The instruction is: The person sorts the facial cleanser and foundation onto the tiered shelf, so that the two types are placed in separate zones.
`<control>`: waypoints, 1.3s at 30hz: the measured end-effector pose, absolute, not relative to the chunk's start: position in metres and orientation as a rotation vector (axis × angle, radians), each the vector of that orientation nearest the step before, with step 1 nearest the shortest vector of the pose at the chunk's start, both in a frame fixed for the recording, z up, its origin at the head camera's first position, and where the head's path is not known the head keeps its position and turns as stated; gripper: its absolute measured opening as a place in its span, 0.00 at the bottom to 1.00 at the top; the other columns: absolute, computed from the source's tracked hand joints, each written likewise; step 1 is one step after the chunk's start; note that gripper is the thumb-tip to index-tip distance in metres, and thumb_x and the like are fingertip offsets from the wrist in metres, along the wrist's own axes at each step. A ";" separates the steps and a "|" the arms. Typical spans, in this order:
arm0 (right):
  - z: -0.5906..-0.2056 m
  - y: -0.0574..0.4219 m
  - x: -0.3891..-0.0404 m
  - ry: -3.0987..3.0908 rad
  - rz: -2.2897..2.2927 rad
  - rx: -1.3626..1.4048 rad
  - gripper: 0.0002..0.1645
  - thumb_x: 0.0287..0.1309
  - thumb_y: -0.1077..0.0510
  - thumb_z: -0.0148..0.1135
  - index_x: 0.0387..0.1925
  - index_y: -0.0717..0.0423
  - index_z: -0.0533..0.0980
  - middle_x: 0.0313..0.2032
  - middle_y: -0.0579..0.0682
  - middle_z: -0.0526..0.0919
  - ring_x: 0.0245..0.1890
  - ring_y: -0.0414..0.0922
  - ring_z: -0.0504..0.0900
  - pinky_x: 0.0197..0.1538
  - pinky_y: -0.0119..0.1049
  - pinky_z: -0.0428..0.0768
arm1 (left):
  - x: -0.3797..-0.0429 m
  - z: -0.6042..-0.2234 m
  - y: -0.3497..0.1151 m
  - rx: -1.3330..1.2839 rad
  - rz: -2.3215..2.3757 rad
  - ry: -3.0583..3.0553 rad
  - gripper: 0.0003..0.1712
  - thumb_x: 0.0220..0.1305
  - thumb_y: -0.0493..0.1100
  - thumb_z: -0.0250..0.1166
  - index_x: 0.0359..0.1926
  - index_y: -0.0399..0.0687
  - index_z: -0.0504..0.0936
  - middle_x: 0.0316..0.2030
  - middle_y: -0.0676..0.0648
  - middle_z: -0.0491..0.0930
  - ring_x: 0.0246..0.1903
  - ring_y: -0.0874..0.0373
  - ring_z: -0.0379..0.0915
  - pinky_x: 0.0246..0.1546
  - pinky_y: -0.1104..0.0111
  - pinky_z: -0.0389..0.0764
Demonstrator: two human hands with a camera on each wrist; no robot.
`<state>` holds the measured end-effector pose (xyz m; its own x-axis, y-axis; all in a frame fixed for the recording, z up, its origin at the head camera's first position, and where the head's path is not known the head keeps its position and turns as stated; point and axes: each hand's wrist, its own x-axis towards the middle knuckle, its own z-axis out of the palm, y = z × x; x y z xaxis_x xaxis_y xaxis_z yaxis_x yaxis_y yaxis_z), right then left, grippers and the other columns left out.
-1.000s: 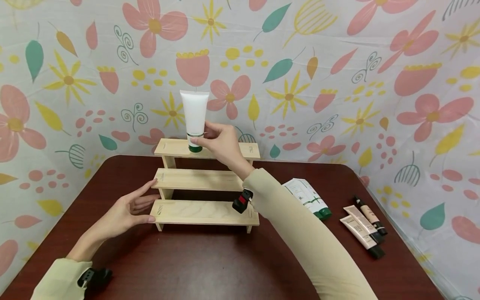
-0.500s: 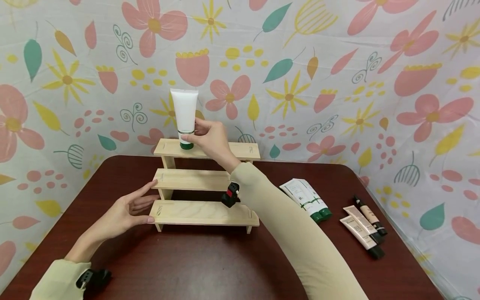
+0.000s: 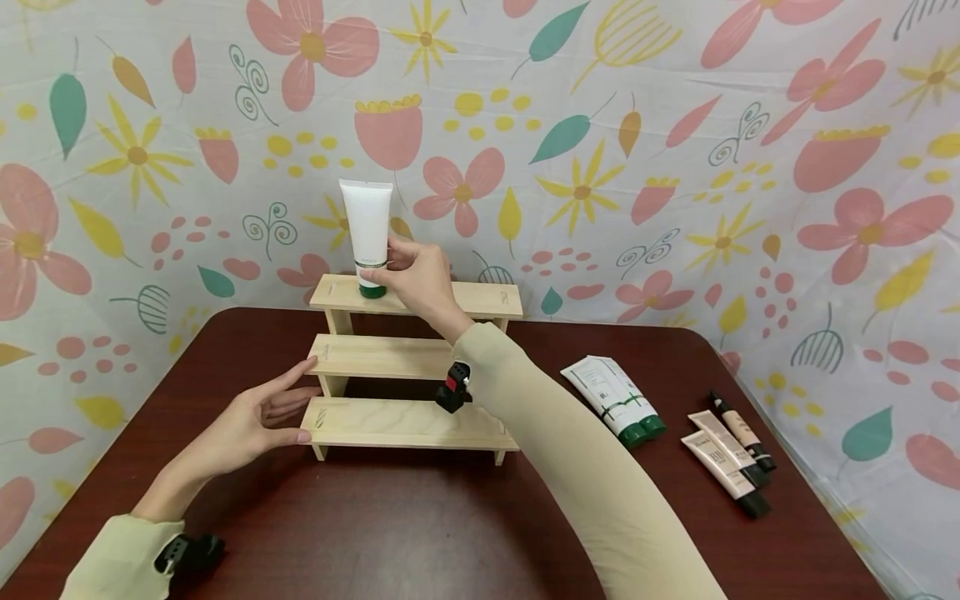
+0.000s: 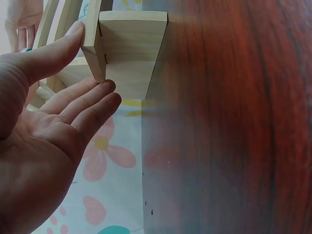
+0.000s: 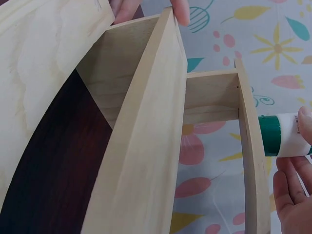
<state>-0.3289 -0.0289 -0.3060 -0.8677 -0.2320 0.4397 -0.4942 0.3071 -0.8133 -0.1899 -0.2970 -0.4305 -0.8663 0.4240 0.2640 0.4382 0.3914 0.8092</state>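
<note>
A white tube with a green cap (image 3: 367,236) stands cap-down on the top step of a three-step wooden rack (image 3: 390,423). My right hand (image 3: 413,272) grips the tube's lower end near the cap; the right wrist view shows the green cap (image 5: 269,142) against the top shelf (image 5: 253,165) and my fingers (image 5: 292,190) around it. My left hand (image 3: 258,417) rests with straight fingers against the rack's left end, thumb on the bottom step, fingertips at the middle step. In the left wrist view the fingers (image 4: 83,100) touch the rack's end (image 4: 126,48).
On the dark red table (image 3: 420,525), right of the rack, lie two white tubes with green caps (image 3: 615,400) and a few slim beige tubes with black caps (image 3: 731,454). A floral cloth (image 3: 675,167) backs the table on all sides.
My right hand has carried the upright tube leftward along the top step, from near the middle to its left part. The left hand has stayed on the rack's left end.
</note>
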 end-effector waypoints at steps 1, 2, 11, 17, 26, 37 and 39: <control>-0.306 -0.029 -0.329 -2.334 1.587 0.668 0.37 0.55 0.55 0.84 0.66 0.54 0.81 0.47 0.50 0.91 0.41 0.37 0.89 0.48 0.30 0.83 | -0.190 -0.430 -0.297 -0.809 -1.521 -2.609 0.60 0.58 0.32 0.80 0.85 0.51 0.55 0.76 0.34 0.64 0.65 0.41 0.74 0.56 0.67 0.80; -0.306 -0.029 -0.329 -2.335 1.587 0.673 0.36 0.55 0.55 0.83 0.66 0.55 0.81 0.47 0.50 0.91 0.41 0.38 0.89 0.48 0.29 0.83 | -0.190 -0.430 -0.297 -0.809 -1.519 -2.609 0.60 0.58 0.32 0.80 0.85 0.51 0.55 0.76 0.34 0.64 0.65 0.42 0.74 0.56 0.67 0.80; -0.306 -0.033 -0.328 -2.343 1.551 0.678 0.37 0.54 0.54 0.84 0.66 0.54 0.81 0.45 0.50 0.91 0.40 0.39 0.89 0.46 0.30 0.84 | -0.189 -0.429 -0.292 -0.823 -1.532 -2.591 0.59 0.59 0.32 0.79 0.84 0.49 0.56 0.74 0.33 0.67 0.65 0.44 0.75 0.56 0.67 0.80; -0.306 -0.031 -0.327 -2.361 1.498 0.683 0.37 0.54 0.54 0.84 0.66 0.54 0.81 0.44 0.50 0.92 0.40 0.39 0.89 0.45 0.29 0.84 | -0.189 -0.429 -0.291 -0.811 -1.511 -2.609 0.59 0.59 0.33 0.80 0.84 0.51 0.56 0.71 0.33 0.71 0.64 0.41 0.76 0.56 0.69 0.79; -0.305 -0.029 -0.327 -2.361 1.487 0.730 0.37 0.56 0.54 0.83 0.66 0.55 0.81 0.47 0.51 0.91 0.40 0.39 0.89 0.45 0.28 0.83 | -0.190 -0.431 -0.294 -0.794 -1.510 -2.619 0.60 0.58 0.33 0.80 0.84 0.51 0.56 0.71 0.34 0.71 0.64 0.38 0.74 0.56 0.71 0.78; -0.306 -0.029 -0.329 -2.364 1.521 0.724 0.38 0.56 0.53 0.83 0.66 0.56 0.80 0.46 0.51 0.91 0.42 0.38 0.89 0.46 0.29 0.84 | -0.191 -0.433 -0.296 -0.795 -1.521 -2.618 0.59 0.59 0.34 0.80 0.85 0.52 0.56 0.72 0.35 0.70 0.65 0.37 0.74 0.57 0.72 0.78; -0.307 -0.030 -0.329 -2.363 1.521 0.720 0.38 0.55 0.53 0.83 0.66 0.56 0.80 0.45 0.50 0.91 0.42 0.38 0.89 0.46 0.29 0.84 | -0.192 -0.433 -0.296 -0.798 -1.519 -2.615 0.59 0.59 0.34 0.80 0.84 0.52 0.56 0.72 0.35 0.70 0.65 0.37 0.74 0.57 0.72 0.78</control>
